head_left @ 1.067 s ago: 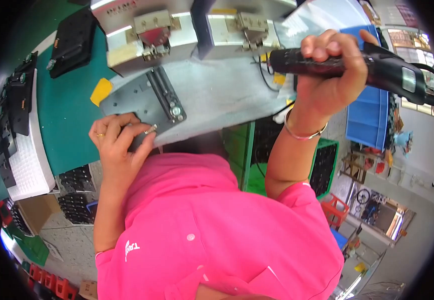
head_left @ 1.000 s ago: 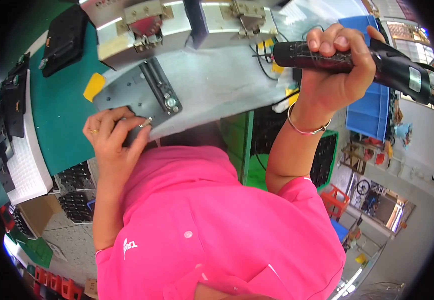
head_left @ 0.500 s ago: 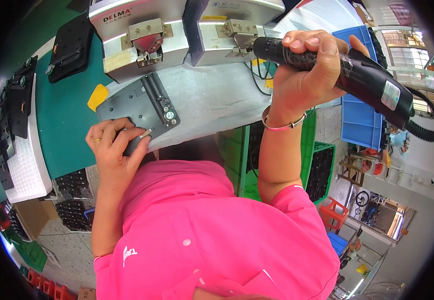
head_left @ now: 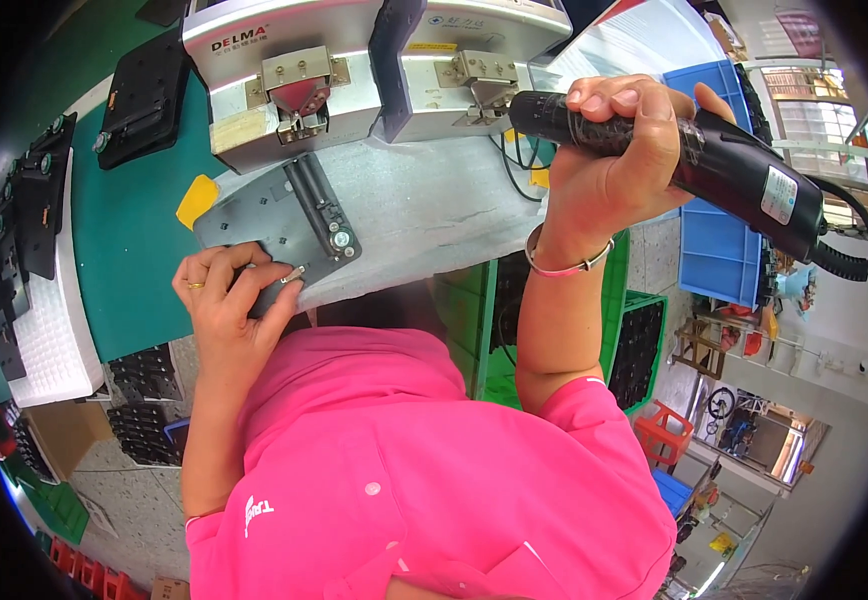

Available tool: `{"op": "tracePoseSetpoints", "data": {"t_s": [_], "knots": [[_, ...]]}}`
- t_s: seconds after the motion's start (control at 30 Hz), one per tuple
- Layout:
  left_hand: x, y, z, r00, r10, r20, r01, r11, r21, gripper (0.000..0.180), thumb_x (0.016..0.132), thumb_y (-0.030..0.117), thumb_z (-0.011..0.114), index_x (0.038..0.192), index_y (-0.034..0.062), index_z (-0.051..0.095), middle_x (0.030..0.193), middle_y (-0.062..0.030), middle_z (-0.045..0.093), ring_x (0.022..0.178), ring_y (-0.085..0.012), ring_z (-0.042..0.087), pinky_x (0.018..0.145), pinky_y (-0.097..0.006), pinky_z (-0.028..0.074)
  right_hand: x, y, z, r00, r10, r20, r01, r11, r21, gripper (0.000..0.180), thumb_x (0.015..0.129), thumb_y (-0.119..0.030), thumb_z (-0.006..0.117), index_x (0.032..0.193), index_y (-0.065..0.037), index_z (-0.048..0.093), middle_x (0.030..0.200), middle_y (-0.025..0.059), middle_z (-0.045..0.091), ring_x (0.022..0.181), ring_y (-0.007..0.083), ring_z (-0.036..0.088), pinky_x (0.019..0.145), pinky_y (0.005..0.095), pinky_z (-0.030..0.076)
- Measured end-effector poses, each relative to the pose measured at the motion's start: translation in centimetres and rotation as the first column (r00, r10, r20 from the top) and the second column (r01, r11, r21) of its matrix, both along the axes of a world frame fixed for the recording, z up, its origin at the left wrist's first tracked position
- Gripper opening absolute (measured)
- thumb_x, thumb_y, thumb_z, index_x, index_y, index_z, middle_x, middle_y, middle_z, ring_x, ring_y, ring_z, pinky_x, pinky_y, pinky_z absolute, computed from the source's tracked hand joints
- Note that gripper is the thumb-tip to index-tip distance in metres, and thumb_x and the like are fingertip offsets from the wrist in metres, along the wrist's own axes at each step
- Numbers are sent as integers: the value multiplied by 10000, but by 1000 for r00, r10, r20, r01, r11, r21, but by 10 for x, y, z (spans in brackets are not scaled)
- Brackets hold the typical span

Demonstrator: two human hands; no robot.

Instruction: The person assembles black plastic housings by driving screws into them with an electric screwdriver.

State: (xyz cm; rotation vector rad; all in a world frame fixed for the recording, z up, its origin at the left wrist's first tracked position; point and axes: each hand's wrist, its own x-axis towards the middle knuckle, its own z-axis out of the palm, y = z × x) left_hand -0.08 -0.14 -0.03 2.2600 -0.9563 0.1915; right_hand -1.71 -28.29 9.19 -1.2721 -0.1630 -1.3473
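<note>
My right hand (head_left: 619, 160) is wrapped around a black electric screwdriver (head_left: 744, 170) with a coiled cord, raised over the bench. Its front end is beside the outlet of the right screw feeder (head_left: 489, 85); the bit itself is hard to make out. On the bench lies a dark grey plate (head_left: 264, 222) with a black cylindrical bar (head_left: 309, 200) and a round silver screw head near one end. My left hand (head_left: 234, 290) rests on the plate's near left corner, thumb and index finger closed on a small silver metal piece (head_left: 294, 274).
A second screw feeder (head_left: 299, 85) stands left of the first. Another black plate assembly (head_left: 144, 100) lies on the green mat (head_left: 144, 230); several more line a white foam tray (head_left: 54, 320) at far left. Green crates (head_left: 499, 370) stand below the bench, blue bins (head_left: 719, 240) at right.
The view has shifted slightly, so the feeders and plate appear a little lower. Both hands keep their holds, and the screwdriver stays near the right feeder's outlet.
</note>
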Motion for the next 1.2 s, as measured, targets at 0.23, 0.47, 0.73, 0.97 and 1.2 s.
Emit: {"op": "tracePoseSetpoints", "data": {"t_s": [0.23, 0.47, 0.73, 0.97, 1.2], "knots": [[1, 1, 0, 1000, -2, 12, 2, 1000, -5, 172, 681, 137, 767, 822, 102, 675, 915, -11, 600, 935, -213, 515, 914, -360, 305, 11, -7, 7, 996, 35, -86, -40, 997, -58, 437, 806, 58, 572, 1193, -2, 380, 666, 96, 554, 497, 163, 536, 526, 342, 521], [0, 6, 2, 1000, -14, -19, 13, 1000, -22, 196, 666, 181, 772, 832, 141, 676, 953, 20, 596, 946, -194, 517, 910, -383, 283, 13, -7, 16, 947, 187, -259, -203, 979, -34, 356, 810, 19, 580, 1136, -11, 442, 672, 88, 515, 531, 172, 511, 524, 364, 482], [3, 6, -2, 993, 23, -116, -27, 999, -34, 458, 659, 222, 794, 1076, 121, 632, 966, -11, 612, 973, -218, 516, 951, -388, 295, -17, 55, -3, 820, 556, -137, -527, 826, 202, 384, 906, -54, 462, 1278, -136, 416, 725, 45, 461, 526, 157, 439, 474, 332, 438], [3, 11, -7, 985, 24, -173, -41, 995, -93, 664, 647, 173, 810, 1239, 169, 508, 958, 29, 586, 971, -196, 512, 937, -403, 303, -4, 127, -36, 699, 678, -225, -655, 734, 178, 470, 842, -2, 628, 1209, -80, 344, 653, 60, 519, 535, 164, 506, 502, 331, 492], [4, 12, -10, 985, 19, -170, -40, 991, -124, 674, 648, 193, 809, 1248, 165, 502, 925, 21, 598, 972, -193, 525, 928, -403, 309, -2, 137, -43, 682, 651, -332, -646, 750, 143, 482, 837, 9, 628, 1203, -79, 328, 655, 58, 521, 549, 162, 512, 545, 344, 507]]}}
